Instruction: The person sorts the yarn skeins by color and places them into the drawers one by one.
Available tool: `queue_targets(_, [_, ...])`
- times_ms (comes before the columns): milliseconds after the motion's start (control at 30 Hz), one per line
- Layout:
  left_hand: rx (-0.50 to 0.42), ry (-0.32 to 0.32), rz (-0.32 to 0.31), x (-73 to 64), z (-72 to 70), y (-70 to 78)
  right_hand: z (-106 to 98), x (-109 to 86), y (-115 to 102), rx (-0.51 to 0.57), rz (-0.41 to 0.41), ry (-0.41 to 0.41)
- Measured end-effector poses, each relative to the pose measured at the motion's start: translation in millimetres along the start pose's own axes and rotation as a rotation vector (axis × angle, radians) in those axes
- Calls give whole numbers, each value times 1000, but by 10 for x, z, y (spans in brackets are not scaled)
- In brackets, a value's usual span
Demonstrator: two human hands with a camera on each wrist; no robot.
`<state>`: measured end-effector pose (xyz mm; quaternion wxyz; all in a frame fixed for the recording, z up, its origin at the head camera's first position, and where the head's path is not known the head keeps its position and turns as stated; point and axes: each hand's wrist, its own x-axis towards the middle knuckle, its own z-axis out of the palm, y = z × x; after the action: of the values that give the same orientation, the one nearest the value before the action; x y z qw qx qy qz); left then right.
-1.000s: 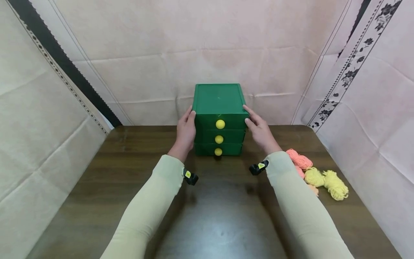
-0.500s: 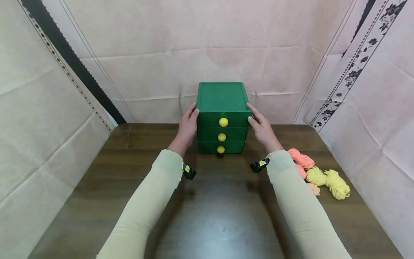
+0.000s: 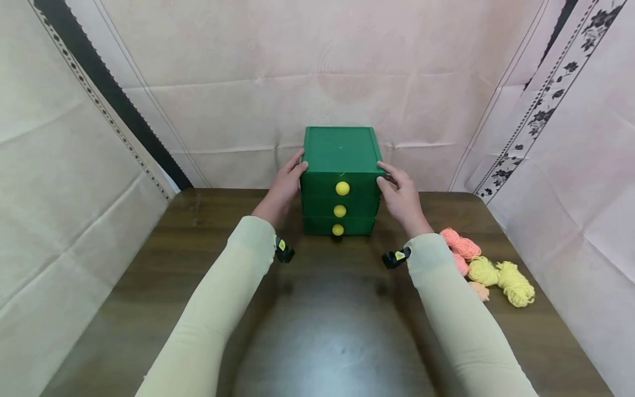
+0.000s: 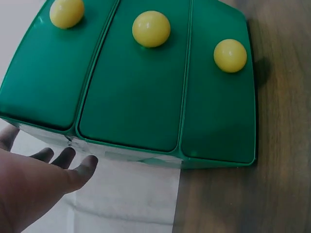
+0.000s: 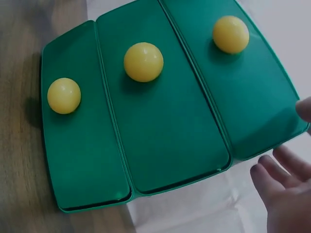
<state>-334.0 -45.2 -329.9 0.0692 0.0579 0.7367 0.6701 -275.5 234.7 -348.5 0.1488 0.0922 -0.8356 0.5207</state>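
Near the far edge of the desk [image 3: 322,314], the green drawer box [image 3: 339,149] stands unmoved while the left grip [image 3: 283,187] has crept higher along its side, fingers loose, and the right grip [image 3: 403,201], also unclenched, touches the opposite corner, suggesting steadying rather than lifting.

Green plastic-looking three-drawer box [image 3: 342,175] on brown wood-grain table [image 3: 327,309], between left hand [image 3: 289,184] and right hand [image 3: 403,199], coral and yellow yarn bundles [image 3: 482,271] farther right, pale cloth [image 3: 317,94] behind.
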Motion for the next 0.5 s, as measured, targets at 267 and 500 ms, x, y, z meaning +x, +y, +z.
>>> queue_targets(267, [-26,-121,-21,85,-61,27,75,-93,-122,-110,-49,159])
queue_targets(500, [-102,-175,-43,171,-36,-11,135,-139,-121,-80,1,189])
